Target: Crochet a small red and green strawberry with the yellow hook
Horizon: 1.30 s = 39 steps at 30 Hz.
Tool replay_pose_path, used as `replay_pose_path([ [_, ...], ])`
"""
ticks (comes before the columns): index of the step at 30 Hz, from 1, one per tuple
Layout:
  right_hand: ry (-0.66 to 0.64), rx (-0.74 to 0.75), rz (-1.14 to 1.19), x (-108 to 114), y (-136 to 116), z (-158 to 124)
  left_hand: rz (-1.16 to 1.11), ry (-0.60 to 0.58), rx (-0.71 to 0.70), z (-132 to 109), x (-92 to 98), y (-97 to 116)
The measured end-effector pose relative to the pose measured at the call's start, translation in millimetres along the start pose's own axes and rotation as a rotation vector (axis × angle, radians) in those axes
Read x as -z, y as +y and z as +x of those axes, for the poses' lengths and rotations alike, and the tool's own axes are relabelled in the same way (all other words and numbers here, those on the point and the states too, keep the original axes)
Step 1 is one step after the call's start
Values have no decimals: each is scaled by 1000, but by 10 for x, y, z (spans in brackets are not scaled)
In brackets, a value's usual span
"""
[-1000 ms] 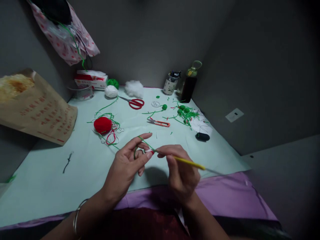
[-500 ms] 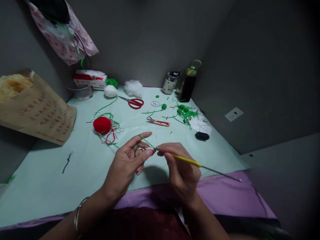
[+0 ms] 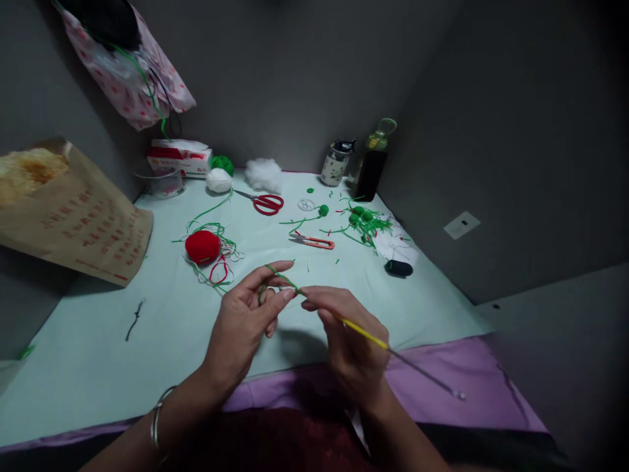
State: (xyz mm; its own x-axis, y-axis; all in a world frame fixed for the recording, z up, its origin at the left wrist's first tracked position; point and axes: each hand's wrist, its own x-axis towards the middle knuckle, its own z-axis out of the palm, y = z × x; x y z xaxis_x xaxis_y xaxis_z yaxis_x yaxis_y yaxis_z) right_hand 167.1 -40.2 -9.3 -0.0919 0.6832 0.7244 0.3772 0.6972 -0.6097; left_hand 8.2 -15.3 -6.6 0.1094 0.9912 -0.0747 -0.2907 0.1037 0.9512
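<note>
My left hand (image 3: 248,311) pinches a small red and white crochet piece (image 3: 293,293) between thumb and fingers, which cover most of it. Green yarn (image 3: 280,275) runs over the raised index finger and down to the piece. In my right hand (image 3: 351,334) is a crochet hook (image 3: 364,333) with a yellow grip, held like a pen. Its tip meets the yarn at the piece, and its metal shaft points down to the right. Beyond my hands lie a red yarn ball (image 3: 203,247) with tangled strands and orange thread snips (image 3: 313,242).
Red-handled scissors (image 3: 268,204), white stuffing (image 3: 264,175) and a white yarn ball (image 3: 219,179) lie at the back. Green crocheted balls with loose ends (image 3: 362,217) are on the right, near a dark bottle (image 3: 372,170). A paper bag (image 3: 93,223) leans in from the left.
Both hands have shifted slightly left. The hook has tilted more steeply, its far end dropping lower. The green yarn's path over the left index finger has moved left.
</note>
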Motion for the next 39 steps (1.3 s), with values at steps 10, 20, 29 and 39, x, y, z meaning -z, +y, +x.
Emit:
replay_pose_path([
  [10, -7, -115, 246, 26, 45, -31, -111, -103, 144, 60, 79, 147],
  [20, 150, -481, 832, -117, 114, 57, -333, -222, 292, -24, -2, 167],
  [29, 129, -299, 467, -105, 125, -5, -198, -156, 150, -63, -54, 176],
  [39, 188, -491, 753, -68, 150, 81, -107, -164, 130, -64, -13, 172],
])
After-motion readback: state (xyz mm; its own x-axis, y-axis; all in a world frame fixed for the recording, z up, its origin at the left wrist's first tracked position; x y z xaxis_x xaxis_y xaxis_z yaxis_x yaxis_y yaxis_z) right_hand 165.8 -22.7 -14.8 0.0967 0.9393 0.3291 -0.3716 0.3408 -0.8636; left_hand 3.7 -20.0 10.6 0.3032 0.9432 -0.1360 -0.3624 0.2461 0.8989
